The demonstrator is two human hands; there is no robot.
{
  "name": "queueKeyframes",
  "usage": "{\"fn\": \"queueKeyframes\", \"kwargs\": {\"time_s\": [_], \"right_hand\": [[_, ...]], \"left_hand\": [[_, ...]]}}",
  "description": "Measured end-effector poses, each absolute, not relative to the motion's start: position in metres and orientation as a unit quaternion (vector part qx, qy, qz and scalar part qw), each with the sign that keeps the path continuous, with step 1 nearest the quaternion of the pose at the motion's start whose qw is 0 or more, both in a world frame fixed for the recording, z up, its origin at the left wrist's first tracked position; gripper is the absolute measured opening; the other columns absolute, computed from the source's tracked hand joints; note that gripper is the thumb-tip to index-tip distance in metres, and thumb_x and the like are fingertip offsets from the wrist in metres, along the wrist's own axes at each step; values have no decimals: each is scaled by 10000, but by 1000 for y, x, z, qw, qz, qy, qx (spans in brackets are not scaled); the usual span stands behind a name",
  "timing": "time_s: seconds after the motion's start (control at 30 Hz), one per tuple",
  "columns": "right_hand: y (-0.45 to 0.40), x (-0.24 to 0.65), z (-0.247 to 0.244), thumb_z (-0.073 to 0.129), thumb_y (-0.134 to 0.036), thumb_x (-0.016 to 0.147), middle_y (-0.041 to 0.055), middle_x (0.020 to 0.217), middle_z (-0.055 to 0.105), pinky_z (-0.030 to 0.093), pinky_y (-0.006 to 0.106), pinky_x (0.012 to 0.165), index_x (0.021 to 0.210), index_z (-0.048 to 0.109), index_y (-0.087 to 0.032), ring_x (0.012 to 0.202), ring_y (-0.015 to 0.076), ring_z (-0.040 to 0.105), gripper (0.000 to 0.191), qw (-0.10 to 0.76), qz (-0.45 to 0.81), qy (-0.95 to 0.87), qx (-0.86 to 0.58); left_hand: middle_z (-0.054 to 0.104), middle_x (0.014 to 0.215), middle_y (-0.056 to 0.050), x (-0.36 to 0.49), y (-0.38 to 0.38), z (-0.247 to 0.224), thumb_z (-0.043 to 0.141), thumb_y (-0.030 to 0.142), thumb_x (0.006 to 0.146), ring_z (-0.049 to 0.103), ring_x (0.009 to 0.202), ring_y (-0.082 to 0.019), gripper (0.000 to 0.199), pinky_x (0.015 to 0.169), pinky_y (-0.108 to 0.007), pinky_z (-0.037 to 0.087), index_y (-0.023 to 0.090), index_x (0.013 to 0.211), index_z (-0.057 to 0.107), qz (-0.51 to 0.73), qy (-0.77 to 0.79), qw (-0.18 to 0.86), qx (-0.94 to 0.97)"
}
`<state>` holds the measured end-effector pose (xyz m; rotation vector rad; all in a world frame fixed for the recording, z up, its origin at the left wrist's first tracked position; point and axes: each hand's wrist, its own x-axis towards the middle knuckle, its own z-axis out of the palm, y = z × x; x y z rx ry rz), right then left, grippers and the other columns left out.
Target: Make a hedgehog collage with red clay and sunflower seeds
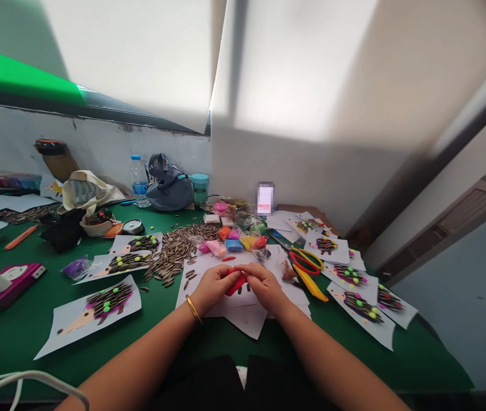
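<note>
Over the white paper (277, 257) at the table's middle, my left hand (214, 287) and my right hand (264, 286) meet at the fingertips. Between them is a flattened piece of red modelling clay (236, 283), pinched by the fingers of both. A small red strip of clay (229, 258) lies on the paper just beyond my fingers. Dark brown marks show on the paper beneath the red clay, partly hidden by my hands. A heap of striped sunflower seeds (174, 251) spreads to the left, and bags of coloured clay (234, 245) lie just beyond.
Red-handled scissors (305, 261) and a yellow cutter (311, 283) lie to the right. Hedgehog pictures with seed spines stand on both sides, such as one hedgehog card (97, 311) at left. A water bottle (139, 185), blue bag (170, 191) and phone (264, 198) are at the back.
</note>
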<state>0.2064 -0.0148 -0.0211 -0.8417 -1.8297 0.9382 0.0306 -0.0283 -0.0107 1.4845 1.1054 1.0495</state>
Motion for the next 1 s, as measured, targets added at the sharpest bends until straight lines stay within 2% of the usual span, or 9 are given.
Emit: {"fn": "queueKeyframes", "kwargs": {"time_s": [0.13, 0.3, 0.5, 0.7, 0.9, 1.0], "right_hand": [[-15, 206, -19, 426, -167, 806, 9, 780, 587, 469, 309, 741, 1162, 686, -252, 730, 153, 544, 448, 438, 391, -731, -347], [-17, 206, -19, 439, -196, 800, 24, 873, 628, 465, 326, 758, 1209, 658, -257, 789, 171, 553, 468, 435, 402, -727, -348], [-18, 206, -19, 420, -193, 800, -5, 744, 574, 451, 314, 745, 1262, 621, -248, 714, 148, 519, 507, 430, 402, -726, -355], [-19, 205, -18, 432, -199, 808, -9, 784, 580, 451, 304, 747, 1317, 567, -257, 730, 145, 524, 529, 422, 420, -730, -336], [-22, 203, -14, 428, -220, 826, -21, 748, 559, 450, 291, 745, 1367, 514, -253, 726, 142, 530, 548, 393, 447, -742, -310], [-24, 203, -14, 425, -224, 839, -24, 743, 567, 451, 287, 744, 1383, 491, -256, 719, 140, 533, 549, 402, 435, -738, -324]], "left_hand": [[569, 594, 4, 31, -31, -4, 617, 534, 789, 456, 535, -106, 402, 522, -223, 351, 136, 760, 665, 459, 438, 518, 573], [615, 665, -25, 32, -32, -3, 653, 531, 769, 498, 602, -126, 409, 583, -241, 384, 126, 809, 683, 473, 423, 554, 539], [618, 692, -37, 30, -29, -7, 666, 487, 776, 505, 606, -130, 383, 603, -265, 405, 115, 863, 681, 497, 392, 587, 504], [590, 645, -21, 29, -28, -7, 692, 442, 769, 492, 590, -118, 327, 592, -252, 399, 117, 786, 658, 501, 378, 594, 503], [595, 685, -21, 30, -26, -12, 724, 462, 732, 514, 588, -118, 382, 552, -244, 414, 122, 890, 651, 538, 376, 599, 458], [610, 716, -32, 31, -25, -14, 724, 469, 733, 524, 605, -117, 381, 554, -244, 432, 122, 869, 650, 548, 376, 598, 448]]}}
